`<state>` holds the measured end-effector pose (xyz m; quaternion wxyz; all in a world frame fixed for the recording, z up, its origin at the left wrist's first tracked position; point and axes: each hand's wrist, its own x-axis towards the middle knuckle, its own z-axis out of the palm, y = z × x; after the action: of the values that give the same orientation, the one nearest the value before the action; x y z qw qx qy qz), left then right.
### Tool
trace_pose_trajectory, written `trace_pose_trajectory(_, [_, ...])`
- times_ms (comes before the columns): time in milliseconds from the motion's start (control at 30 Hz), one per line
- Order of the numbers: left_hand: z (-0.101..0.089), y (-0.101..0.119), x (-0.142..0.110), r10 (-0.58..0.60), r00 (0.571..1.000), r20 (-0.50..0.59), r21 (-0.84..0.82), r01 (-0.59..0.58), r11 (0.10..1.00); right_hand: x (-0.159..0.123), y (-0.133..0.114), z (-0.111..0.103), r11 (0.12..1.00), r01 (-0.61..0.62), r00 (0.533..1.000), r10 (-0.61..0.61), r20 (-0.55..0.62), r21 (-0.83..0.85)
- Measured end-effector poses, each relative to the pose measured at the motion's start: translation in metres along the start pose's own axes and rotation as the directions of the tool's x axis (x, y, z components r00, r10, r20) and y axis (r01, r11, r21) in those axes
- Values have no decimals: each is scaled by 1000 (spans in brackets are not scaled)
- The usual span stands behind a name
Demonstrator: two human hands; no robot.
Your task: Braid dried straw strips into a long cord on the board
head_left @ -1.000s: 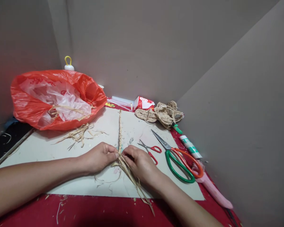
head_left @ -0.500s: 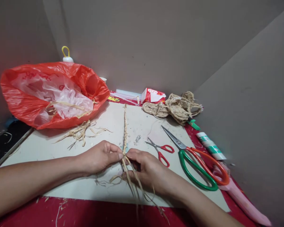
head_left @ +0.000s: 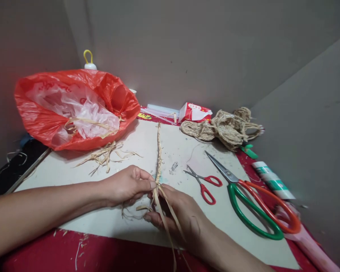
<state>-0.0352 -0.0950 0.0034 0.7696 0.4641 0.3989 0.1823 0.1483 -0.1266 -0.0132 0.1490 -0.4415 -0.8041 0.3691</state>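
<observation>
A thin braid of straw-coloured raffia (head_left: 159, 155) runs up the white board, with loose strands (head_left: 166, 223) fanning toward me from its lower end. My left hand (head_left: 133, 186) pinches the braid between thumb and forefinger, right where the strands split. On the other side, my right hand (head_left: 184, 215) reaches in beneath the strands. Its fingertips touch the braid's end, and its thumb is spread away below them. Some strands drape over the right fingers. A stray curl of fibre lies under the hands.
Right of the hands lie small red-handled scissors (head_left: 205, 183) and large scissors (head_left: 253, 200) with green and orange handles. Behind are coiled cords (head_left: 226, 128) and a red-and-white box (head_left: 195, 112). A red plastic bag (head_left: 31, 117) and loose raffia scraps (head_left: 107, 155) occupy the left.
My right thumb has moved down, away from its fingertips, and the hand has turned under the strands. My left hand keeps its pinch. The whole view has shifted slightly.
</observation>
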Motion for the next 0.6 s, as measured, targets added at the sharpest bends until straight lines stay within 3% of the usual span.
trace_pose_trajectory(133, [-2, -6, 2, 1, 1000, -6, -41, -1, 999, -3, 7, 16, 998, -14, 993, 7, -121, -59])
trace_pose_trajectory(233, [-3, -9, 4, 10, 1000, -18, -31, -11, 999, -9, 11, 10, 1000, 10, 987, -5, -161, 29])
trace_pose_trajectory(333, [-1, -9, 3, 32, 999, -36, 3, -32, 999, -15, 13, -6, 978, -115, 950, 159, -267, 173])
trace_pose_trajectory(433, [1, -9, 3, 46, 998, -41, 22, -45, 999, -19, 8, -21, 879, -249, 865, 391, -314, 407])
trace_pose_trajectory(500, [1, -9, 4, 51, 997, -49, 36, -49, 998, -21, 2, -27, 840, -250, 846, 432, -313, 482])
trace_pose_trajectory(600, [1, -13, 6, 75, 995, -72, 76, -69, 995, -22, -8, -27, 888, -218, 866, 367, -340, 404])
